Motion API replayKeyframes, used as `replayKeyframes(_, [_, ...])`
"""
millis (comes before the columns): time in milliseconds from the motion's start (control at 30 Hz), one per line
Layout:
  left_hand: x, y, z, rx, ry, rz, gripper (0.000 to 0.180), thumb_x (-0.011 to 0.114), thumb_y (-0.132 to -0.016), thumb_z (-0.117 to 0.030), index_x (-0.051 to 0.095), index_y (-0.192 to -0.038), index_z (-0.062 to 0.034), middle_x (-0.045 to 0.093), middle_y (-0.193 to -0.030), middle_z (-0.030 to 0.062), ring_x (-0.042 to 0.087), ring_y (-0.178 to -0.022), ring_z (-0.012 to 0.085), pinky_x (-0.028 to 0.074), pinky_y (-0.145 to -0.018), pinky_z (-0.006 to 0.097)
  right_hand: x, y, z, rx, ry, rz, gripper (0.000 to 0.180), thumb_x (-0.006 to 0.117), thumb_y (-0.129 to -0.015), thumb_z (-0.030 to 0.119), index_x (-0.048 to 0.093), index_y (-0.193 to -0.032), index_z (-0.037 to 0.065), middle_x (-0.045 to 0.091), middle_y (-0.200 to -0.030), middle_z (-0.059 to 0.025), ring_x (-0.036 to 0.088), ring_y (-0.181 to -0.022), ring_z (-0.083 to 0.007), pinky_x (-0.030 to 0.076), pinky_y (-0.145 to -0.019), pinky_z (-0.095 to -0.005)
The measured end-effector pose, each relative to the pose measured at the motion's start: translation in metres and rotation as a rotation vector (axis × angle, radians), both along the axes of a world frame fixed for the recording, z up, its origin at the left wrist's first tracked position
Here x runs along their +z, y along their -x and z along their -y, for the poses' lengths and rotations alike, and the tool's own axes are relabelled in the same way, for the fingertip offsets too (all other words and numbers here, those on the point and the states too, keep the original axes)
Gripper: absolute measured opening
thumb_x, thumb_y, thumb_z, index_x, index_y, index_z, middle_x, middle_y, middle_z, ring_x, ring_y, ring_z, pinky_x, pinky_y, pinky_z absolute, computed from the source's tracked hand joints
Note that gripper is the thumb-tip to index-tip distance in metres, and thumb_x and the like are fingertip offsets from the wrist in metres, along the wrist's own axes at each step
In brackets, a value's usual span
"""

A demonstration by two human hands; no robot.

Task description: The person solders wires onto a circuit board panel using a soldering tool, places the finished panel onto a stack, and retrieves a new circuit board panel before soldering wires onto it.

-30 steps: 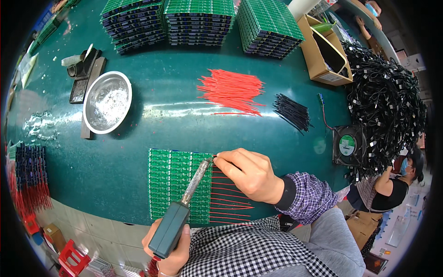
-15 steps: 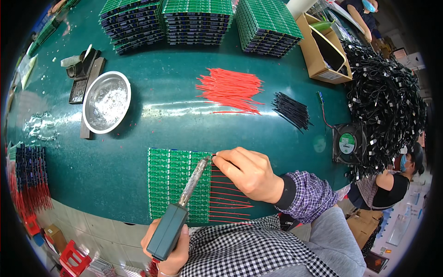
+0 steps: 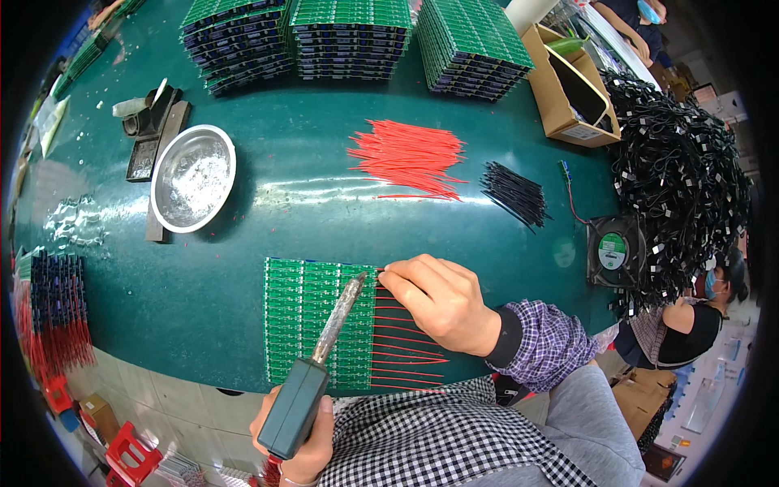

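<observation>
My left hand (image 3: 312,434) is wrapped round the dark green handle of a soldering iron (image 3: 300,406). The iron slants up to the right, its worn metal tip over the upper right corner of a green circuit board panel (image 3: 318,325). Several thin red wires (image 3: 406,351) stick out from the panel's right edge in rows. At that same corner, the thumb and forefinger of my right hand (image 3: 438,304) pinch a thin wire at the edge. The fingers cover most of this wire, and the tip stands slightly apart from them.
A red wire pile (image 3: 410,158) and a black wire bundle (image 3: 517,193) lie beyond. Board stacks (image 3: 350,40) line the back. Left is a metal bowl (image 3: 193,178); right, a small fan (image 3: 613,250), a cardboard box (image 3: 556,105) and heaped black cables (image 3: 682,178). People are at the right.
The iron's tip has drawn back slightly from the right fingers, onto the panel's corner. The whole view has shifted a little. Both hands keep their grip.
</observation>
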State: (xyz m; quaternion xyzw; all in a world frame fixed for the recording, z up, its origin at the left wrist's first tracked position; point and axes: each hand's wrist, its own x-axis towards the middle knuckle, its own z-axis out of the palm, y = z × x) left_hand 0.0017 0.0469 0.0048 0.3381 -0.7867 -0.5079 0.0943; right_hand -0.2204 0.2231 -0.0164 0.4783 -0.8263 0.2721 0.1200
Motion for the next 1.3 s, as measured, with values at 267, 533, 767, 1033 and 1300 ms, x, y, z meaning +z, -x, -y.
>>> replayKeyframes(267, [0.009, 0.007, 0.006, -0.093, -0.009, 0.023, 0.037, 0.086, -0.079, -0.007, 0.069, -0.110, 0.0035, 0.070, -0.101, 0.0088, 0.064, -0.086, 0.0169, 0.052, -0.078, 0.031, -0.008, -0.009, -0.005, 0.044, 0.120, -0.070, 0.030, 0.070, -0.075, 0.007, 0.068, -0.103, -0.004, 0.069, -0.096, -0.0116, 0.070, -0.078, -0.0223, 0.057, -0.065, -0.0291])
replayKeyframes(533, [0.007, 0.010, 0.005, -0.097, 0.050, -0.050, 0.038, 0.089, -0.075, -0.012, 0.070, -0.104, 0.0030, 0.068, -0.096, 0.0093, 0.062, -0.080, 0.0177, 0.050, -0.071, 0.032, -0.006, -0.009, -0.002, 0.018, 0.060, -0.048, 0.027, 0.070, -0.074, 0.006, 0.072, -0.099, -0.003, 0.071, -0.093, -0.0117, 0.072, -0.077, -0.0221, 0.058, -0.063, -0.0291])
replayKeyframes(767, [0.011, 0.013, 0.004, -0.077, 0.046, 0.041, 0.040, 0.091, -0.074, -0.015, 0.071, -0.104, 0.0013, 0.066, -0.096, 0.0080, 0.060, -0.081, 0.0187, 0.049, -0.074, 0.036, -0.009, -0.009, -0.002, 0.027, 0.051, -0.079, 0.028, 0.070, -0.074, 0.006, 0.068, -0.100, -0.004, 0.069, -0.095, -0.0113, 0.068, -0.075, -0.0199, 0.057, -0.061, -0.0287])
replayKeyframes(1033, [0.010, 0.024, 0.002, -0.160, 0.155, -0.130, 0.023, 0.079, -0.071, 0.001, 0.070, -0.092, 0.0055, 0.070, -0.085, 0.0154, 0.068, -0.066, 0.0247, 0.052, -0.057, 0.033, -0.008, -0.010, -0.002, 0.014, 0.049, -0.059, 0.027, 0.070, -0.074, 0.006, 0.070, -0.100, -0.003, 0.070, -0.094, -0.0109, 0.070, -0.075, -0.0204, 0.057, -0.062, -0.0289])
replayKeyframes(1300, [0.004, 0.016, 0.004, -0.166, 0.144, -0.112, 0.022, 0.079, -0.071, -0.001, 0.070, -0.091, 0.0049, 0.069, -0.084, 0.0154, 0.067, -0.064, 0.0249, 0.051, -0.055, 0.033, -0.006, -0.011, -0.001, 0.000, 0.042, -0.063, 0.026, 0.070, -0.074, 0.007, 0.072, -0.098, -0.002, 0.071, -0.092, -0.0095, 0.070, -0.073, -0.0191, 0.057, -0.060, -0.0280])
